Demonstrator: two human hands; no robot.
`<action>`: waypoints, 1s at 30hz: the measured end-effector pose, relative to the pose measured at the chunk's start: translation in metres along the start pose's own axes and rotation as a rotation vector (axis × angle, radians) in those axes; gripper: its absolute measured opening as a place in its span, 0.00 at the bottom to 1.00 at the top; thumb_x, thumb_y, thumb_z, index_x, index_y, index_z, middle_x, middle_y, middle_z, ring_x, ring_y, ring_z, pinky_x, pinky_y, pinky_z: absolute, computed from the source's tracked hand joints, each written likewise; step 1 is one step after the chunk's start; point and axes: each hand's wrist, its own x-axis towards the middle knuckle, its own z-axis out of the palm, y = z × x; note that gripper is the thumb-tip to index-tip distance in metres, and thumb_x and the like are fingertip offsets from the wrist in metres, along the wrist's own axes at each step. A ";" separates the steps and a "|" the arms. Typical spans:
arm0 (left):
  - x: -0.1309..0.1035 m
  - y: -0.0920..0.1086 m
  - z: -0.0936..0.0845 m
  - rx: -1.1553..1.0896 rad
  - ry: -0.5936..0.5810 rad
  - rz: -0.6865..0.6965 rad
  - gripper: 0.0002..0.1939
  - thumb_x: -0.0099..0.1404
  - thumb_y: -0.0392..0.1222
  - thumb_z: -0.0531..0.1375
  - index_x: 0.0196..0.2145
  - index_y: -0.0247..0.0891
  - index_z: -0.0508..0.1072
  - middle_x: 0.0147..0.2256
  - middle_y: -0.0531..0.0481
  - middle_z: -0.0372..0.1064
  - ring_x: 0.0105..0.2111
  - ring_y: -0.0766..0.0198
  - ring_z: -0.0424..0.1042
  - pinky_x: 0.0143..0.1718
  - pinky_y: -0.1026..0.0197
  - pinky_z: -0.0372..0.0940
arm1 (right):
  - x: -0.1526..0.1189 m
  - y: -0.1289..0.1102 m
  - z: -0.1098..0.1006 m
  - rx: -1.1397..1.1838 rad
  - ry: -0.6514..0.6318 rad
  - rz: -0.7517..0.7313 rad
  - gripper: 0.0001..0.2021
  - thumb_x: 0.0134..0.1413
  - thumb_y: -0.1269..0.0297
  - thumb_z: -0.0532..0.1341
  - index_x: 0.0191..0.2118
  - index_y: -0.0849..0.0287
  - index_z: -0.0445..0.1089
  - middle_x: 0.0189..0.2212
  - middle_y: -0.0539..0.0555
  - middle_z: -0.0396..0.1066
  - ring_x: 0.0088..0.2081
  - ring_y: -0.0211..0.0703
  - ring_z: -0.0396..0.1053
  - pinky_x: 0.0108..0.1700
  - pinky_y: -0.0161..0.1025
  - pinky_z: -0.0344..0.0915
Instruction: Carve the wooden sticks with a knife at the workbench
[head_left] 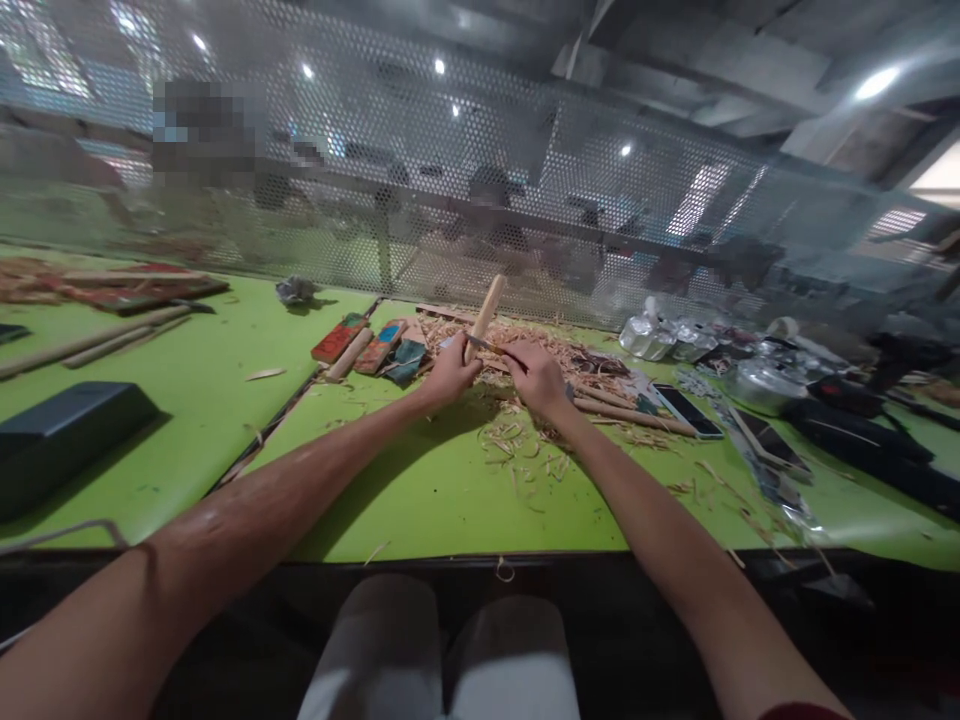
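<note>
Both forearms reach forward and converge over the green tabletop (465, 510). The left hand (450, 377) grips the lower end of a pale wooden stick (491, 300), which slants upward and away, flat-sided and straight. The right hand (538, 372), knuckles up and fingers curled, grasps a slim knife (493, 348) whose blade lies across the stick near the left thumb. Thin, curly wood shavings (517, 455) litter the smooth surface beneath. Left of the hands sits a scuffed, red-orange rectangular block (339, 340); to their right, a flat, glossy smartphone (686, 410).
</note>
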 end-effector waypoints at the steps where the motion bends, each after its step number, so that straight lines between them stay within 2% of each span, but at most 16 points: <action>1: 0.000 -0.002 0.000 0.001 -0.008 0.004 0.12 0.59 0.34 0.58 0.41 0.41 0.63 0.23 0.60 0.59 0.19 0.69 0.61 0.22 0.66 0.56 | 0.000 -0.002 0.000 -0.003 -0.011 0.016 0.16 0.70 0.66 0.57 0.53 0.53 0.80 0.51 0.57 0.78 0.54 0.50 0.74 0.58 0.46 0.68; 5: 0.000 -0.008 0.002 -0.010 -0.017 0.008 0.11 0.61 0.36 0.58 0.41 0.41 0.63 0.24 0.60 0.61 0.19 0.70 0.60 0.22 0.66 0.56 | 0.000 -0.005 -0.002 -0.017 -0.026 0.049 0.17 0.70 0.66 0.57 0.56 0.51 0.79 0.51 0.57 0.78 0.53 0.51 0.74 0.57 0.47 0.69; 10: -0.002 -0.006 0.002 0.001 -0.010 -0.007 0.11 0.60 0.37 0.58 0.41 0.41 0.63 0.24 0.60 0.60 0.19 0.69 0.60 0.22 0.66 0.55 | 0.003 0.000 0.000 -0.034 -0.018 0.002 0.17 0.71 0.67 0.56 0.56 0.53 0.80 0.49 0.58 0.78 0.53 0.51 0.72 0.57 0.48 0.68; 14: -0.003 -0.003 0.002 0.033 -0.039 -0.005 0.09 0.59 0.36 0.58 0.37 0.41 0.62 0.23 0.61 0.57 0.20 0.68 0.58 0.23 0.65 0.53 | 0.002 0.004 -0.001 -0.089 -0.071 -0.029 0.15 0.72 0.63 0.58 0.54 0.55 0.81 0.46 0.59 0.78 0.48 0.50 0.73 0.53 0.45 0.68; 18: -0.005 0.001 0.001 0.175 -0.018 0.037 0.09 0.59 0.35 0.58 0.39 0.40 0.66 0.25 0.57 0.60 0.24 0.65 0.59 0.27 0.63 0.54 | -0.001 0.007 -0.002 -0.197 -0.065 0.011 0.16 0.73 0.60 0.57 0.55 0.54 0.81 0.45 0.59 0.78 0.46 0.49 0.73 0.48 0.40 0.67; 24: -0.006 0.006 0.002 0.349 0.013 0.072 0.05 0.61 0.33 0.57 0.36 0.39 0.67 0.28 0.54 0.62 0.29 0.61 0.62 0.32 0.60 0.55 | -0.003 0.010 -0.001 -0.237 -0.079 0.040 0.17 0.74 0.63 0.57 0.59 0.52 0.79 0.47 0.57 0.79 0.45 0.46 0.74 0.42 0.37 0.66; 30: -0.002 0.005 0.004 0.321 -0.005 0.103 0.05 0.61 0.32 0.56 0.34 0.40 0.65 0.28 0.55 0.61 0.29 0.62 0.61 0.31 0.60 0.55 | -0.004 0.011 0.001 -0.273 -0.091 0.059 0.17 0.74 0.63 0.56 0.58 0.51 0.79 0.48 0.56 0.79 0.43 0.47 0.74 0.39 0.37 0.65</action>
